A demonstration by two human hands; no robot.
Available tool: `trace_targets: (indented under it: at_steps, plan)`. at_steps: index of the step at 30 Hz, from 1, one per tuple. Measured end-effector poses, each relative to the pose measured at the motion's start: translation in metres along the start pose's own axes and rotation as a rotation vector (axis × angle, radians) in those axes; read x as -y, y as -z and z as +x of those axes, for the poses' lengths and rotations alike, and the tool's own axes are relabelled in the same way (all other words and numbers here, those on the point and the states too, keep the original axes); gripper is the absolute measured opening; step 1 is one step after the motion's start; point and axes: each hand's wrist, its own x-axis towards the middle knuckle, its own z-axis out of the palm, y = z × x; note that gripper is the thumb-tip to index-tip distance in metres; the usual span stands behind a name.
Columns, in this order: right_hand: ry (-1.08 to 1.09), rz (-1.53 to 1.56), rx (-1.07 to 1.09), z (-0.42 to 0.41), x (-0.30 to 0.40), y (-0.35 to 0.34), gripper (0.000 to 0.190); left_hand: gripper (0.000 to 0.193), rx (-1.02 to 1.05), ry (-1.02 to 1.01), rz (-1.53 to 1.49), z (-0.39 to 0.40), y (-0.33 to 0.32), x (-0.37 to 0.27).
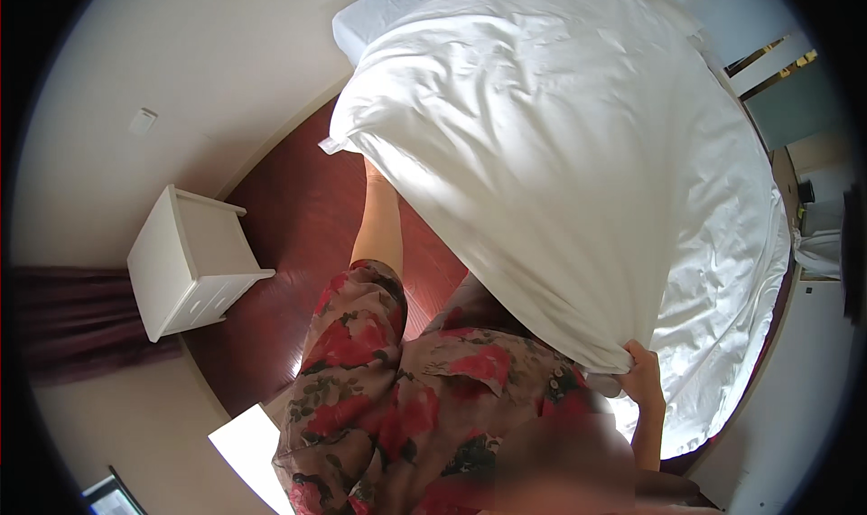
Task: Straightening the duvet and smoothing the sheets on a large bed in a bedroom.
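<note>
A white bed cover [515, 163] is spread over a bed, its near edge drawn taut between my two hands. My right hand [642, 374] grips a gathered part of that edge close to my body at the lower right. At the far left corner of the cover, my left arm reaches out, and my left hand [372, 168] is mostly hidden under the cloth. The edge is held up there, with a small corner of fabric sticking out beyond it. On the right, a wrinkled white layer [718, 271] lies on the bed beside the stretched part.
A pale mattress corner [359, 34] shows at the top. White nightstand [210, 258] stands left on the reddish wood floor [291, 197], near a dark purple curtain [74, 322]. A bright white surface [250, 447] is close at my lower left. Walls run along both sides.
</note>
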Motion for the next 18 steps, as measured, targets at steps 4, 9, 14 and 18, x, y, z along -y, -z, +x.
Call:
trace_targets:
  at_steps: [4, 9, 14, 18]
  plan:
    - [-0.052, 0.059, 0.03, 0.002, -0.004, -0.001, 0.024, 0.039, 0.064, -0.05, -0.101, 0.043, -0.006, 0.027]
    - [0.014, 0.012, 0.021, 0.006, -0.002, -0.023, 0.025, 0.034, 0.119, -0.128, -0.161, 0.088, 0.012, 0.015]
    - [-0.007, 0.053, 0.027, 0.008, -0.001, -0.022, 0.023, 0.03, 0.32, -0.159, 0.081, 0.117, -0.128, 0.064]
    - [-0.039, 0.092, 0.047, 0.011, 0.001, -0.028, 0.021, 0.036, 0.911, -0.671, 1.423, -0.024, -0.263, 0.151]
